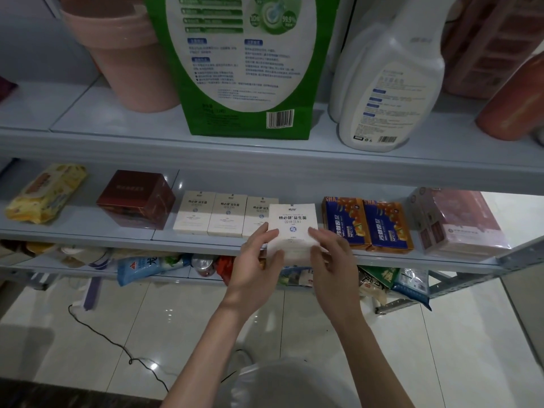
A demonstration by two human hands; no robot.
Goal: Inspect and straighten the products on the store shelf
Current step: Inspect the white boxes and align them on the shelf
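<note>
Head view: a white box is held upright, label facing out, just in front of the middle shelf. It sits between a row of matching white boxes on the left and blue boxes on the right. Its left edge is gripped by the left hand and its right edge by the right hand, fingers curled. Judged step: box to be set into the gap. It should be kept square, label forward, front lined up with the row, neighbours not knocked.
</note>
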